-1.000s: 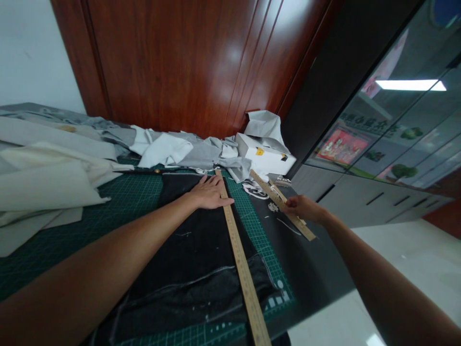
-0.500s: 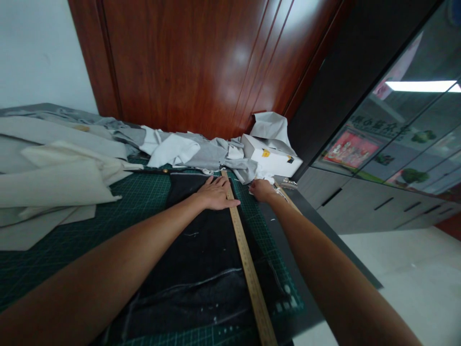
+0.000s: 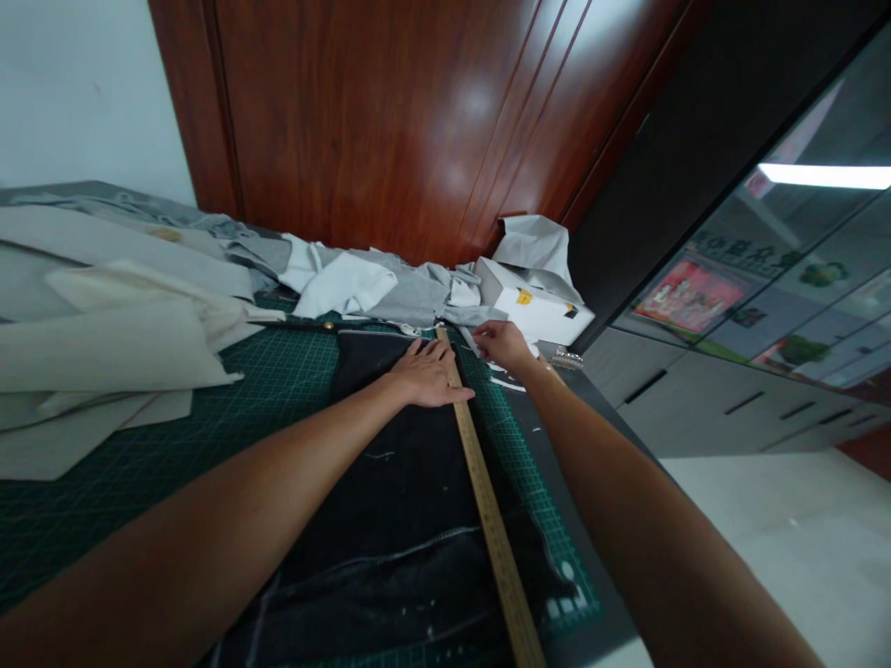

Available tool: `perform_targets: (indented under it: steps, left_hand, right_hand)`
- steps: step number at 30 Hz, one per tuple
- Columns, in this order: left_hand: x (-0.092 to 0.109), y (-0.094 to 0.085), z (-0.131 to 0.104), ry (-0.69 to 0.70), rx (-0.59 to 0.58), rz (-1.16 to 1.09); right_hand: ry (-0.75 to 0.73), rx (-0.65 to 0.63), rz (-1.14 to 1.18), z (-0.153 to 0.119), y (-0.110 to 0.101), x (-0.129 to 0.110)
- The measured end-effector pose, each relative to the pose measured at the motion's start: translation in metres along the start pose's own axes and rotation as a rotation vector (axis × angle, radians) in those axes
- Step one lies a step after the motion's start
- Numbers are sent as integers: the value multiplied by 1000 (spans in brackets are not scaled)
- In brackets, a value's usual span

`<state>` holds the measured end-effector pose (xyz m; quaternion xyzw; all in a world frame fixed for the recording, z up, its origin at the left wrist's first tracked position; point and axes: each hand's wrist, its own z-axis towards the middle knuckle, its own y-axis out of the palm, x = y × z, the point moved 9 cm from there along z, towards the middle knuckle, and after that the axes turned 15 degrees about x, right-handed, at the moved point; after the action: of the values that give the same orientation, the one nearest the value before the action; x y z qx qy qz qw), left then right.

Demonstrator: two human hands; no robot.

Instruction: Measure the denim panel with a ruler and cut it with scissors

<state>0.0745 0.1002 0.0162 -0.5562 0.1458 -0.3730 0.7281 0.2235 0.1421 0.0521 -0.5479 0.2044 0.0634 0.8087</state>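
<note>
Black fabric with white chalk-like lines lies flat on a green cutting mat. A long wooden ruler runs lengthwise over the fabric near its right side. Spread flat, my left hand presses on the fabric, its thumb across the ruler. Beyond the ruler's right side, near its far end, is my right hand, fingers curled together above the mat's edge. Whatever those fingers pinch, if anything, is too small to make out. White scraps lie just below that hand.
Cream fabric pieces are heaped at the left. Grey and white cloths line the back by the wooden door. A white box stands at the back right, with a clear hair-clip-like object near it. Cabinets stand beyond the table.
My right hand has lifted slightly up and to the left, away from the white scraps, which show more now. My left hand stays pressed on the ruler and fabric. The view has shifted slightly.
</note>
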Motion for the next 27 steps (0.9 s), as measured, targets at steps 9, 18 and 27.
perform_targets:
  steps: [9, 18, 27]
  left_hand:
    - [-1, -2, 1, -24, 25, -26]
    - [-3, 2, 2, -25, 20, -46]
    - [-3, 2, 0, -34, -3, -34]
  right_hand:
    - [-5, -61, 106, 7, 31, -18]
    - [-81, -55, -24, 9, 34, -35]
    - [-140, -11, -115, 9, 32, -45]
